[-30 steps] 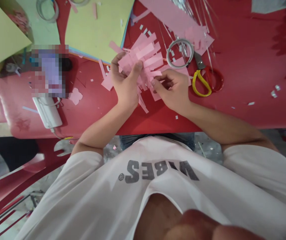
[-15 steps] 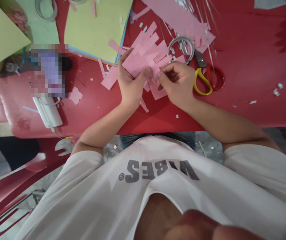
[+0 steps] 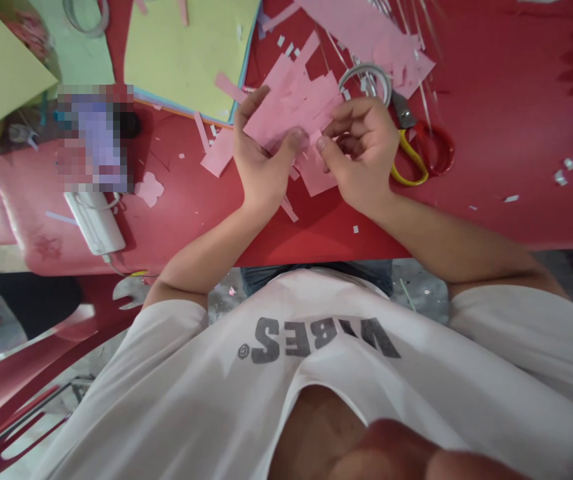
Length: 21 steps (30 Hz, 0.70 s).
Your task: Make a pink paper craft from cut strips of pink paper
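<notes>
Fingers [image 3: 255,101] of our left hand [image 3: 265,172] were curled behind a fanned bunch of pink paper strips [image 3: 293,93], and the thumb pressed on top, gripping it flat. With our right hand [image 3: 366,153] we had thumb and forefinger brought nearly together on the bunch's right edge, the other fingers loosely bent. We held the bunch between both hands over the red table [image 3: 506,147]; just beyond our right hand lay a tape roll [image 3: 387,83] and scissors [image 3: 406,117], while past our left lay stacked coloured sheets [image 3: 186,60]
</notes>
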Each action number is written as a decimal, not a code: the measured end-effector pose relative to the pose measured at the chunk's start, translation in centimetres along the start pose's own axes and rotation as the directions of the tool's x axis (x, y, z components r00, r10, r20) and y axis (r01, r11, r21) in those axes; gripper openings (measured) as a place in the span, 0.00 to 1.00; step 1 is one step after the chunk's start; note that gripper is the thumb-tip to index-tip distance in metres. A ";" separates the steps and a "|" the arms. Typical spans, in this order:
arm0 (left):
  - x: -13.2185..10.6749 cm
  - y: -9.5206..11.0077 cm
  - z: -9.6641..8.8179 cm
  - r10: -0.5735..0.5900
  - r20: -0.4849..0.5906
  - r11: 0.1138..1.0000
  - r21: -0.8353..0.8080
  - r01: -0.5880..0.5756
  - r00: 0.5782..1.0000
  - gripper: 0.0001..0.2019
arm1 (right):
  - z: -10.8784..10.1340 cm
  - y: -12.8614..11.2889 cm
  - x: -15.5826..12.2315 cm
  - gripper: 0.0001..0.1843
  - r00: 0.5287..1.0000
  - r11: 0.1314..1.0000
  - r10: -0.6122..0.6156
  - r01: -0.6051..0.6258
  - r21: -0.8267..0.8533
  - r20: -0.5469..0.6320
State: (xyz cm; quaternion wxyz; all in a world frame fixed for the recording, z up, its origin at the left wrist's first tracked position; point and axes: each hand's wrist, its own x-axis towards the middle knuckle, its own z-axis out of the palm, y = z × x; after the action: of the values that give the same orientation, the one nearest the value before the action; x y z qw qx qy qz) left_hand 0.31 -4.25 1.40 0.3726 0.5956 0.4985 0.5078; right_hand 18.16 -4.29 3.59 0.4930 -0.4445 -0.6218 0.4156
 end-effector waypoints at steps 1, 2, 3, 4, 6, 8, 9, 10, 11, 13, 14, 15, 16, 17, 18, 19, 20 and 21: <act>-0.1 0.3 0.5 0.004 -0.128 1.000 -0.014 -0.006 0.992 0.30 | 0.0 0.1 0.0 0.25 1.000 1.000 0.006 -0.007 0.014 0.012; -0.1 0.6 1.0 0.013 -0.197 0.999 -0.032 -0.019 0.980 0.29 | -0.1 0.1 0.1 0.26 1.000 1.000 0.012 -0.012 0.023 0.024; -0.1 0.9 1.4 0.034 -0.257 0.998 -0.037 -0.045 0.966 0.28 | -0.1 0.1 0.1 0.27 0.999 0.999 0.016 -0.017 0.029 0.036; -0.2 1.2 1.7 0.059 -0.286 0.997 -0.037 -0.073 0.956 0.28 | -0.1 0.2 0.1 0.27 0.999 0.999 0.023 -0.025 0.031 0.045; -0.1 1.6 2.0 0.108 -0.324 0.992 -0.028 -0.123 0.940 0.30 | -0.1 0.3 0.2 0.26 0.998 0.999 0.036 -0.038 0.024 0.054; -0.1 1.9 2.0 0.125 -0.337 0.990 -0.023 -0.141 0.933 0.32 | -0.1 0.4 0.2 0.25 0.998 0.999 0.041 -0.041 0.005 0.043; -0.1 2.0 1.9 0.127 -0.332 0.990 -0.021 -0.142 0.935 0.32 | 0.0 0.4 0.3 0.25 0.999 0.999 0.036 -0.036 -0.006 0.026; -0.2 1.9 1.8 0.129 -0.321 0.990 -0.016 -0.142 0.938 0.31 | 0.0 0.5 0.3 0.25 1.000 1.000 0.022 -0.022 -0.015 0.003; -0.2 1.9 1.7 0.133 -0.309 0.990 -0.006 -0.142 0.942 0.30 | 0.0 0.4 0.4 0.26 1.000 1.000 0.003 -0.003 -0.023 -0.022; -0.2 1.6 1.6 0.143 -0.288 0.989 0.010 -0.147 0.947 0.29 | -0.2 0.4 0.4 0.24 0.998 0.998 -0.027 0.024 -0.057 -0.050; -0.2 1.4 1.5 0.144 -0.280 0.989 0.014 -0.146 0.949 0.28 | -0.3 0.3 0.5 0.22 0.998 0.996 -0.036 0.032 -0.086 -0.051; -0.2 1.3 1.5 0.141 -0.285 0.990 0.014 -0.143 0.948 0.28 | -0.4 0.2 0.5 0.20 0.998 0.992 -0.040 0.034 -0.118 -0.050; -0.2 1.3 1.4 0.137 -0.289 0.990 0.011 -0.140 0.947 0.29 | -0.6 0.1 0.5 0.18 0.998 0.988 -0.040 0.032 -0.151 -0.050; -0.1 1.2 1.4 0.137 -0.293 0.990 0.010 -0.140 0.946 0.30 | -0.7 0.0 0.4 0.17 0.998 0.984 -0.041 0.031 -0.178 -0.050; -0.1 1.3 1.3 0.140 -0.298 0.990 0.010 -0.144 0.944 0.31 | -0.8 -0.1 0.4 0.19 0.998 0.981 -0.049 0.038 -0.191 -0.051; -0.1 1.3 1.2 0.145 -0.302 0.989 0.012 -0.149 0.942 0.33 | -0.9 -0.2 0.5 0.21 0.997 0.980 -0.058 0.047 -0.194 -0.053; -0.1 1.4 1.2 0.150 -0.303 0.988 0.011 -0.154 0.941 0.33 | -1.0 -0.4 0.5 0.23 0.997 0.980 -0.066 0.056 -0.192 -0.050; 0.0 1.5 1.1 0.152 -0.302 0.988 0.008 -0.157 0.941 0.33 | -1.1 -0.5 0.6 0.22 0.996 0.979 -0.076 0.066 -0.193 -0.044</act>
State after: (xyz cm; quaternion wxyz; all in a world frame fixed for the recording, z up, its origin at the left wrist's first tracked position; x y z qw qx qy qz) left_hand 1.68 -4.56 2.57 0.2560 0.5455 0.4971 0.6243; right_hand 19.10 -3.76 4.39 0.4783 -0.4779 -0.6614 0.3246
